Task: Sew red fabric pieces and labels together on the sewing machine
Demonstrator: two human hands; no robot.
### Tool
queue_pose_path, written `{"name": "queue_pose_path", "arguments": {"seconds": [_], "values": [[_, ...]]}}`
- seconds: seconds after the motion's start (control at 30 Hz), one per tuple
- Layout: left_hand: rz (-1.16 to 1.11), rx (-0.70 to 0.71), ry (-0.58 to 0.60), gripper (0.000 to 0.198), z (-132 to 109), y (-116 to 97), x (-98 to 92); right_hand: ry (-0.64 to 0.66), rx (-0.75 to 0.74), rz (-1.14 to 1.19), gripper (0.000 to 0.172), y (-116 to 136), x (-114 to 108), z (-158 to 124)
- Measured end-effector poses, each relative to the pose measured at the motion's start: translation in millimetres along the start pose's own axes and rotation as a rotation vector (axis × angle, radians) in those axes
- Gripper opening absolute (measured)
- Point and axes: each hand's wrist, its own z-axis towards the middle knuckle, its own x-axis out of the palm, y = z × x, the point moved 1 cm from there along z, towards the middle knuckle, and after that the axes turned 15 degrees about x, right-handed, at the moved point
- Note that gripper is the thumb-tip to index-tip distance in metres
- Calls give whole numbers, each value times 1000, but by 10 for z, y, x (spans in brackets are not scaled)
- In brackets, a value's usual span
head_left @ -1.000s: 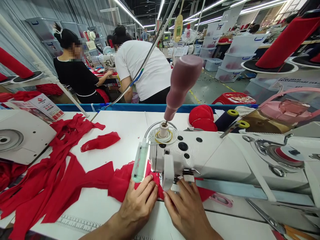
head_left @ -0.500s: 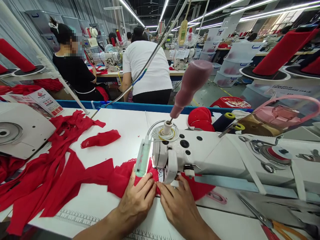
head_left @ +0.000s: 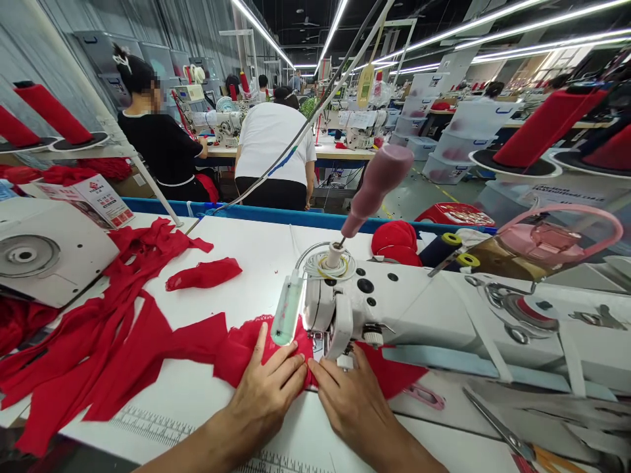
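Left of the sewing machine (head_left: pixel 419 309), loose red strips (head_left: pixel 89 341) lie on the white table (head_left: pixel 256 263). The left hand (head_left: pixel 266 391) lies flat, fingers spread, on the red fabric (head_left: pixel 236 355) before the machine's head. The right hand (head_left: pixel 348 401) presses the same fabric beside it, perhaps under the needle. Scissors (head_left: pixel 497 427) lie below the machine's right end.

one head cam, looks fwd & down from close over the white table (head_left: pixel 246 263) at the sewing machine (head_left: pixel 419 309), w/ rows of other workstations beyond.
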Motion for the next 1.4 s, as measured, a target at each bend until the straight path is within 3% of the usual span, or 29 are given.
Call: {"name": "queue_pose_path", "arguments": {"seconds": [0.1,0.3,0.63,0.9,1.13,1.27,1.4], "values": [[90,30,-46,23,-21,-5,39,-60,5,30,31,-34,63,-24],[103,33,-66,22,0,0,60,-52,24,27,33,-63,110,-70],[25,-40,-9,29,21,12,37,-38,39,33,35,-49,77,-62],[95,-29,18,34,-50,-50,56,-23,150,122,38,-58,35,-29],[65,-45,-36,40,2,-60,79,-34,212,230,36,-72,24,39],[103,2,-33,35,35,-64,66,24,132,107,31,87,-236,41],[132,26,-17,31,31,-77,77,47,-153,80,34,248,-968,109]]}}
